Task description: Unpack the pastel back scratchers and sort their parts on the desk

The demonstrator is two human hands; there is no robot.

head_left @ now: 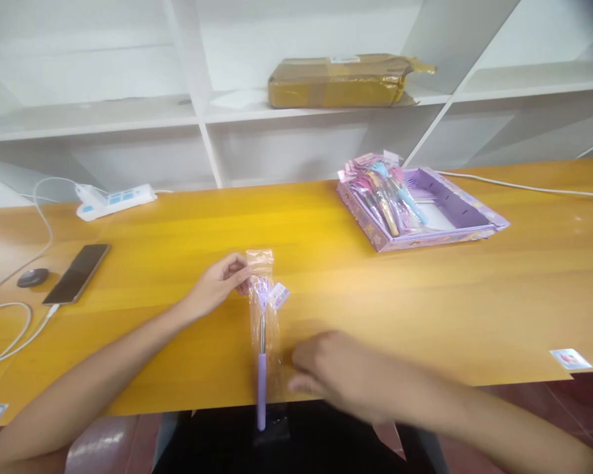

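My left hand (230, 274) pinches the upper edge of a clear plastic bag (259, 260). Inside the bag lies a purple back scratcher (261, 388), with a claw-like head, a metal rod and a long handle. A small printed tag (279, 295) sits by its head. The bag's lower end reaches over the table's front edge, above dark clothing. Just right of the bag, apart from it, is my right hand (326, 368), smeared by motion. Its fingers look curled, but whether anything is in them cannot be made out.
A purple tray box (474, 234) holding several bagged back scratchers (388, 197) stands at the back right. On the left are a phone (78, 273), a dark round object (32, 278), cables and a power strip (117, 201). A taped carton (336, 82) rests on the shelf.
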